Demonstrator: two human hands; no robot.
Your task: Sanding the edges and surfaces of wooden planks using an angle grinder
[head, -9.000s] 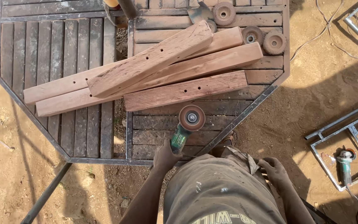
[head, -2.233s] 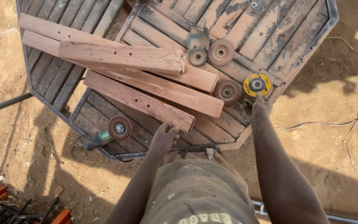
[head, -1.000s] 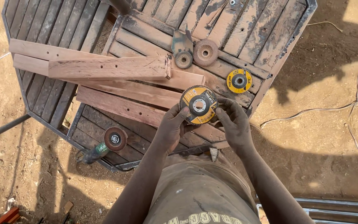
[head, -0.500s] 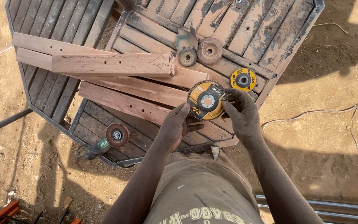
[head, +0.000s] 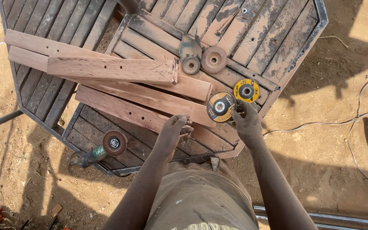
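While the right hand (head: 245, 123) pinches a dark yellow-labelled flap disc (head: 220, 106) over the slatted table (head: 277, 38), a second yellow disc (head: 246, 90) lies at its two o'clock, and the left hand (head: 173, 134), at eight o'clock, hovers loosely curled and empty above reddish planks (head: 141, 100).

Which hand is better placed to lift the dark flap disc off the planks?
Right. The right hand already has fingers on the dark flap disc; the left hand rests apart on a wooden plank.
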